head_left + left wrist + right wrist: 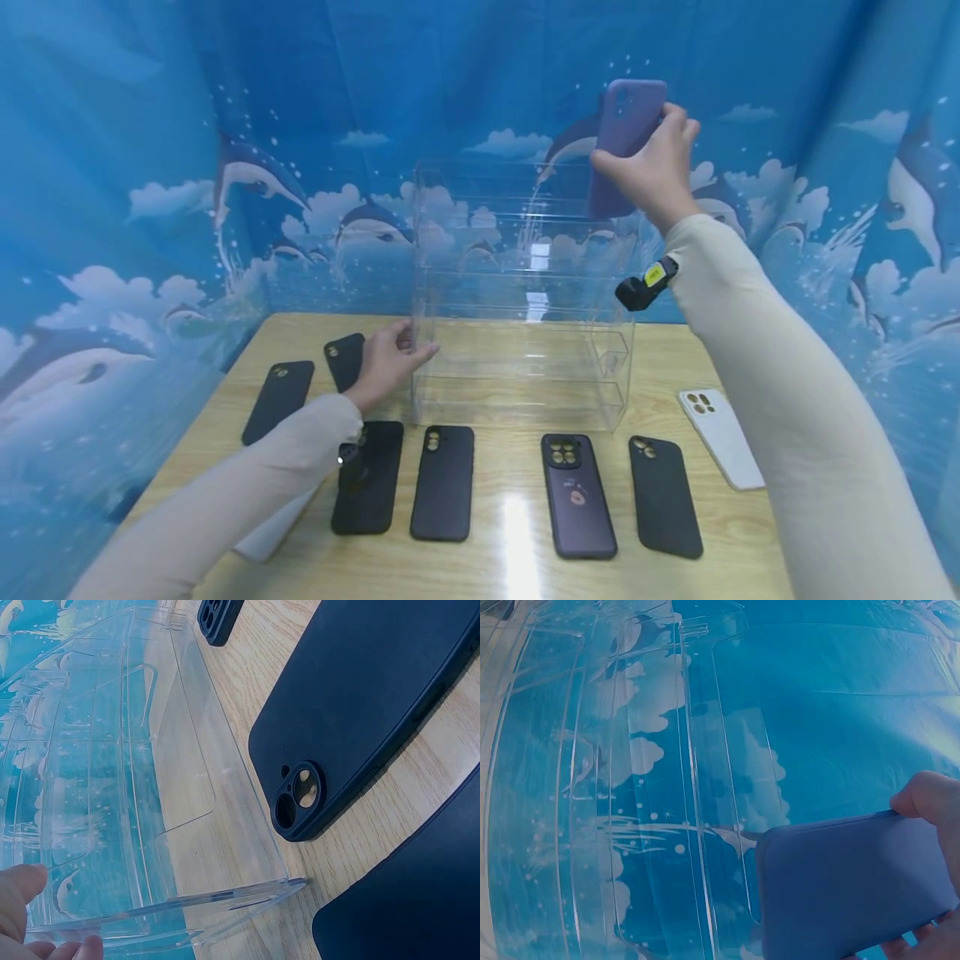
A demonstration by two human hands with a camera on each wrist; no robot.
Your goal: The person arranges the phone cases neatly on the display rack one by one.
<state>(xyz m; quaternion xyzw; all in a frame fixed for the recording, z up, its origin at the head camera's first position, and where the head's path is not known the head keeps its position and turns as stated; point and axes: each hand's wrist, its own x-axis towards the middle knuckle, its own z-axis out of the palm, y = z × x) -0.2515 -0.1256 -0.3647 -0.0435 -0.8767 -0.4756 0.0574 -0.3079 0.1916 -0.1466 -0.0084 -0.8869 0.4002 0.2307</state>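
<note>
Nearest, four dark rectangular phone cases (pixel 442 483) lie on the pale wood-grain bench (pixel 498 467), in front of the clear plastic tiered rack (pixel 517 410). A white rectangular phone case (pixel 722 437) lies right of the rack; two black rectangular phone cases (pixel 277 402) lie left of it. The left hand (pixel 386 367) pinches the rack's left side panel. At its upper right corner, the right hand (pixel 663 171) grips a raised lavender rectangular phone case (pixel 630 117); contact with the rack cannot be told. Behind the rack hangs a blue dolphin-printed curtain (pixel 487 75).

Long cream sleeves (pixel 757 333), black wrist cameras (pixel 636 294), a yellow label (pixel 655 275) on the right one
</note>
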